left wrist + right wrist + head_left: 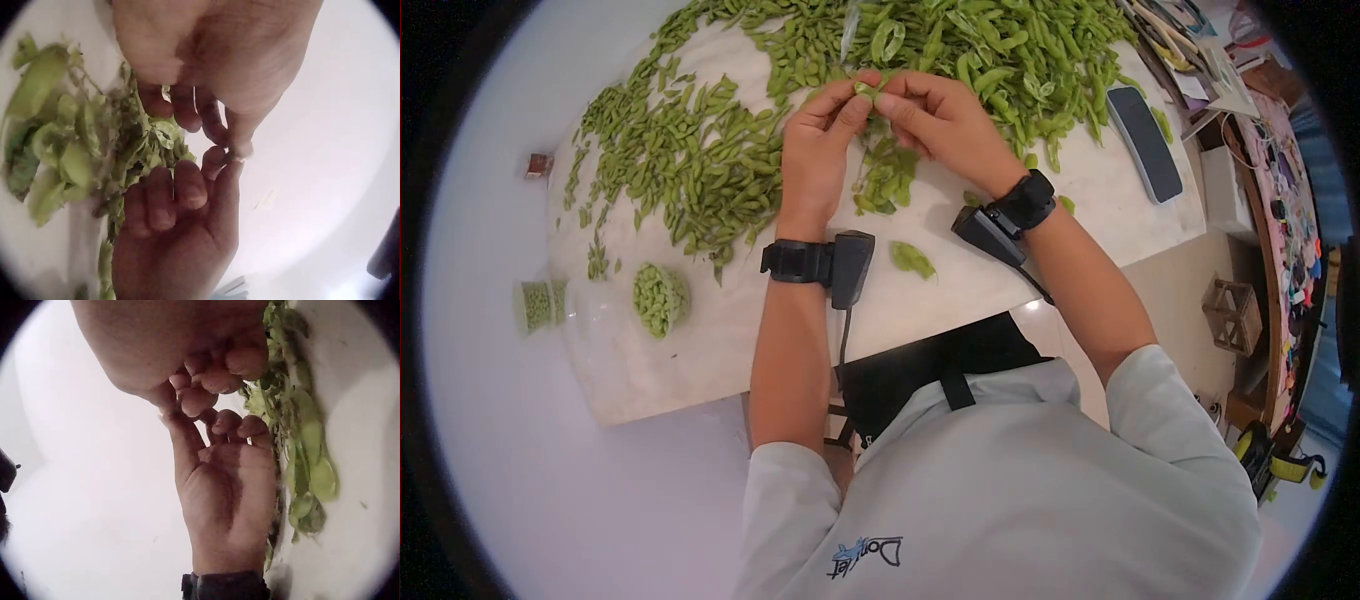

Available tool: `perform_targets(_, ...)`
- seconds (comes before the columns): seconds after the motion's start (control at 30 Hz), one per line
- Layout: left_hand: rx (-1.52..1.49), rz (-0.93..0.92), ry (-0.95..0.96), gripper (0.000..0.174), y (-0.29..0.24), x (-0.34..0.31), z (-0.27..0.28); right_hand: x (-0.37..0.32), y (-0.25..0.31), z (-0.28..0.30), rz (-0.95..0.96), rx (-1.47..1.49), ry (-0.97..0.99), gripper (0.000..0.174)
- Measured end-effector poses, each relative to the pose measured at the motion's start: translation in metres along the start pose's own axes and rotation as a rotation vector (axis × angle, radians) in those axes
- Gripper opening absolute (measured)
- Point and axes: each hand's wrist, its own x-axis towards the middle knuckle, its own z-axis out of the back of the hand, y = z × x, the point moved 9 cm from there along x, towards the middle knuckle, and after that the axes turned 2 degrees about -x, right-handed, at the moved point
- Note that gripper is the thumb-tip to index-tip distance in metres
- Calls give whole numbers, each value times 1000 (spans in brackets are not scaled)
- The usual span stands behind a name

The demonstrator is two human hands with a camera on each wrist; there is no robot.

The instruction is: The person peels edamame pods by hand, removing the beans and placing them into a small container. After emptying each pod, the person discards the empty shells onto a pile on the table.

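Note:
Over the far part of the table, my left hand (pixel 815 145) and right hand (pixel 945 115) meet at the fingertips. Between them they pinch a green soybean pod (pixel 865 91), thumbs and forefingers at its ends. In both wrist views the fingers mostly cover the pod, and the other fingers of each hand are curled loosely. Just below the hands lies a heap of opened pods and stems (pixel 887 180). Closer to the table's front edge is a flattened pod (pixel 912 260).
A large pile of whole pods (pixel 710 190) spreads over the left and back of the table (pixel 750 330). More bright green pods (pixel 1030 60) are heaped at back right. A clear cup of shelled beans (pixel 660 300) stands front left; a phone (pixel 1145 145) lies at right.

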Motion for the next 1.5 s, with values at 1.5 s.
perform_targets(1.5, -646, 194, 160, 21, 20, -7, -19, -3, 14, -5, 131, -97, 59, 25)
